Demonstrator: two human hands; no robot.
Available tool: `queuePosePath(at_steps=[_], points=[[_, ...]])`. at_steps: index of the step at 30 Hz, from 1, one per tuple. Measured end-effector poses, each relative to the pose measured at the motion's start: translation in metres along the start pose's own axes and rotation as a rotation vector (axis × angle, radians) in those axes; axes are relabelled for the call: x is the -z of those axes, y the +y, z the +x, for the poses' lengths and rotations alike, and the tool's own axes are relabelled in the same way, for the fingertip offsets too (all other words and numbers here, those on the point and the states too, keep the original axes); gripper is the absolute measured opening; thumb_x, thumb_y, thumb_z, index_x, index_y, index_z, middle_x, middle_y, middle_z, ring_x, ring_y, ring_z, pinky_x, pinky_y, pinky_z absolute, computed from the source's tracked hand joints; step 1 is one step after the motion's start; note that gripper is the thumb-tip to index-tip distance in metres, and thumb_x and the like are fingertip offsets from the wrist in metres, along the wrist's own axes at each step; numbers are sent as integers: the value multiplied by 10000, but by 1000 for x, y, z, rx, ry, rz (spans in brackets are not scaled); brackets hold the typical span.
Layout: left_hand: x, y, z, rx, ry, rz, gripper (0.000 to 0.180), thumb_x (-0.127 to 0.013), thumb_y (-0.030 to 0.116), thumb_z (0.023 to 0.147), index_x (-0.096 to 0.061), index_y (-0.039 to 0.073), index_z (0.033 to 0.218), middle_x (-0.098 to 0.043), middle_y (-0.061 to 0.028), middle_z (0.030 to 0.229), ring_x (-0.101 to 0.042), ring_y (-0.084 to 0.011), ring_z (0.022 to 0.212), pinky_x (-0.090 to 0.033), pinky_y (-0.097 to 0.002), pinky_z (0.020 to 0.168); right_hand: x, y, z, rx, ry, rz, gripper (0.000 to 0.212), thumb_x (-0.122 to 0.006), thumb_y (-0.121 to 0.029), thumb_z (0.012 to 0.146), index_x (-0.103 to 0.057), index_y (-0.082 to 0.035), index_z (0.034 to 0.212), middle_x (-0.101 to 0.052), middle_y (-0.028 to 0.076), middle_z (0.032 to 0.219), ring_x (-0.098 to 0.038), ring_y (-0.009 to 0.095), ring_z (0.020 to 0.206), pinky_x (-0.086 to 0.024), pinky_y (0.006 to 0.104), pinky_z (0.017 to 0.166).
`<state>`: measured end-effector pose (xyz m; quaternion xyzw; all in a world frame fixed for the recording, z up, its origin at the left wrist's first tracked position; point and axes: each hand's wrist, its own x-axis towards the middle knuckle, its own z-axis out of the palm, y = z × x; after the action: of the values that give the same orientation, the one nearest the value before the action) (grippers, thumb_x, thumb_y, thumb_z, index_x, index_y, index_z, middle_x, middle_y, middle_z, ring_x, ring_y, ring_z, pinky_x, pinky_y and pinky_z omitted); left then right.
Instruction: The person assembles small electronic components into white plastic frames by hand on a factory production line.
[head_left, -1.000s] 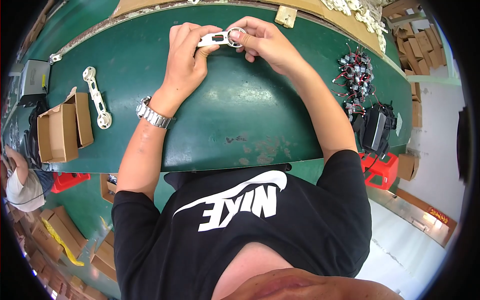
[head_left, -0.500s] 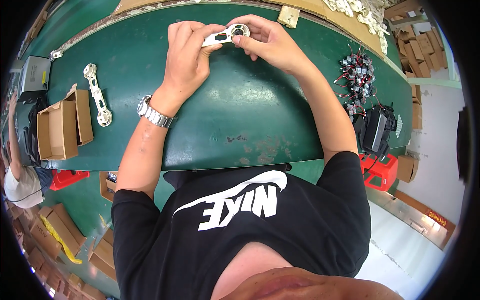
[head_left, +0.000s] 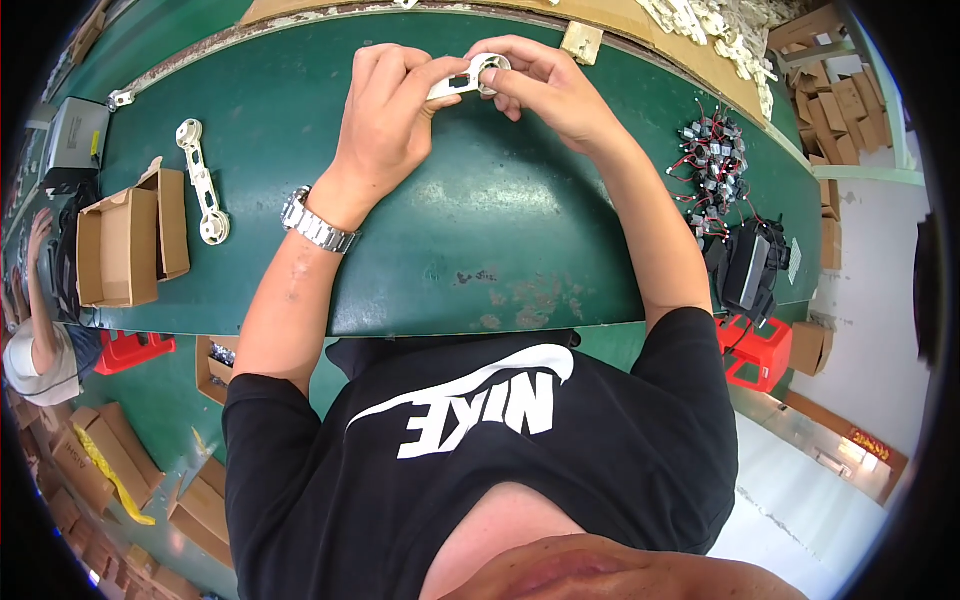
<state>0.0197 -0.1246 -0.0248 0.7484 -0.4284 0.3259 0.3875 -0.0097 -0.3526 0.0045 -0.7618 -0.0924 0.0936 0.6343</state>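
A white plastic housing [head_left: 474, 80] with a ring-shaped end is held above the far part of the green table. My left hand [head_left: 392, 115] is closed on its left end, thumb and fingers pinching the narrow body. At the ring end, my right hand [head_left: 545, 90] grips the rim, its thumb pressed at the opening. What lies inside the ring is mostly hidden by that thumb. A similar long white housing [head_left: 203, 182] with round ends lies on the table left of my left arm.
An opened cardboard box [head_left: 118, 255] stands at the left beside a grey machine [head_left: 75, 145]. Small motors with red wires [head_left: 714, 160] are heaped at the right, near a black device [head_left: 752, 268]. White parts [head_left: 700, 25] lie on cardboard at the back. A co-worker [head_left: 45, 350] is far left.
Both hands and the housing have shifted slightly right in view. The housing has tilted, and my right thumb now covers more of the ring opening, where a dark insert showed before.
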Motion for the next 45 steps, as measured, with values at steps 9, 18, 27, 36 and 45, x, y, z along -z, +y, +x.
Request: queuePosePath(at_steps=[9,18,27,36,45], points=[[25,0,9,178,-123,184,542,-811,174,841,-604,42,1325,-606,-123,1123,-596,-345,1032,-522,-433,864,8,-4,4,-101,47,-77,341,-711,-283,1020,-695,-67,1283,-649,-38,873,-534,46,742,-397,214,610],[182,-32,-21,1043,-726,1024,564,-687,577,937,-729,17,995,-755,-231,1014,-730,-427,987,-579,-516,802,59,-60,42,-243,-57,-345,332,-740,-428,991,-738,-99,1035,-538,-82,697,-465,22,605,-336,211,536],[196,-23,-46,1129,-783,935,379,-752,387,916,-736,30,1040,-764,-209,1014,-735,-409,991,-582,-502,846,104,-77,148,47,506,158,235,-673,-205,1010,-694,-8,1136,-645,49,822,-575,144,695,-433,313,565],[96,-21,-11,965,-241,-24,332,-770,296,944,-660,-17,931,-729,-85,793,-652,-113,713,-514,-306,659,68,-84,73,65,210,-420,472,-675,-144,1002,-588,25,1434,-703,176,1265,-694,211,1019,-581,335,835],[-19,-1,2,757,-303,-365,258,-759,274,952,-689,28,979,-685,-14,784,-581,-72,704,-479,-262,651,180,-32,-103,-135,264,-830,252,-685,-220,1021,-726,-8,1151,-705,51,900,-661,152,814,-544,312,740]])
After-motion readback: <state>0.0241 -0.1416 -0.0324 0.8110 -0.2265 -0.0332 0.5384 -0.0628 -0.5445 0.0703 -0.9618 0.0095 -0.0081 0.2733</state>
